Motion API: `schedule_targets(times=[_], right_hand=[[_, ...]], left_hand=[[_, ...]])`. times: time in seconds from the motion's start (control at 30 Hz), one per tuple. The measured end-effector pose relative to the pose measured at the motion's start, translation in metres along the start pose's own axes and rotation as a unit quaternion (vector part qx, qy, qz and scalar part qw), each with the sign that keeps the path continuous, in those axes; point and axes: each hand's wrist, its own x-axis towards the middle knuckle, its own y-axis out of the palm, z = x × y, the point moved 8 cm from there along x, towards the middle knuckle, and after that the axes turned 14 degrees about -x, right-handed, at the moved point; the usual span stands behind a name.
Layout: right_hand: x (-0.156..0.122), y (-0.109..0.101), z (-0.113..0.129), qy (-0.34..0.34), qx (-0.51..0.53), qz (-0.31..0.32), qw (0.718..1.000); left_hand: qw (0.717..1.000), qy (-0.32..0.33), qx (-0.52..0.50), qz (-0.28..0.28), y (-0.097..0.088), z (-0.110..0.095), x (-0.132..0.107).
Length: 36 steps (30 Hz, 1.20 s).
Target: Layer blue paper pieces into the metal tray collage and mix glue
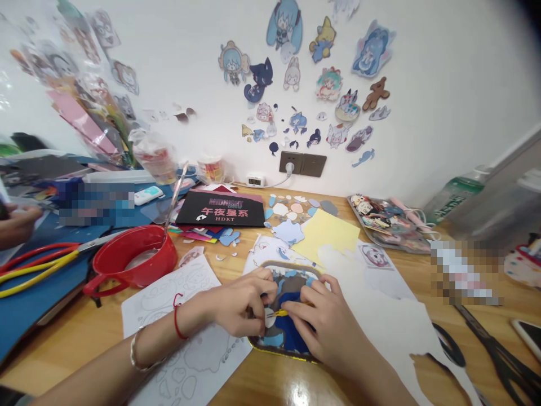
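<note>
My left hand (247,301) is closed, its thumb and fingers pinched at the edge of a small white paper piece (269,318). From the other side my right hand (323,318) grips a small yellow tool (281,313) with a thin tip that touches or nearly touches that piece; its exact kind is unclear. Both hands are over a shallow tray (287,354) with a yellow-edged rim. Inside it lie blue, grey and light blue paper cut-outs (291,330). My fingers hide parts of the tray.
A red cup (135,256) and red-and-yellow-handled scissors (46,262) stand left, near another person's hand (19,225). A line-drawn sheet (194,361) lies under my left forearm. White paper (389,316), black scissors (494,344) and a sticker-filled tray (389,225) are right. A black box (220,210) lies behind.
</note>
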Motion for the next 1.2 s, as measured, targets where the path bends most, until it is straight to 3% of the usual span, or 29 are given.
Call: schedule_targets(times=[0.23, 0.5, 0.67, 1.2], right_hand=[[0.000, 0.003, -0.003, 0.002, 0.005, -0.001, 1.000], [-0.002, 0.004, -0.004, 0.025, 0.016, 0.000, 1.000], [-0.001, 0.005, -0.006, 0.030, 0.020, -0.002, 0.999], [-0.002, 0.004, -0.005, 0.029, 0.020, 0.000, 0.999]], left_hand=[[1.000, -0.010, 0.023, -0.003, -0.004, 0.005, -0.001], [0.987, -0.091, 0.135, -0.009, -0.015, -0.004, -0.006], [0.981, -0.101, 0.167, 0.015, -0.011, -0.006, -0.007], [0.988, -0.102, 0.112, 0.004, -0.012, -0.001, -0.010]])
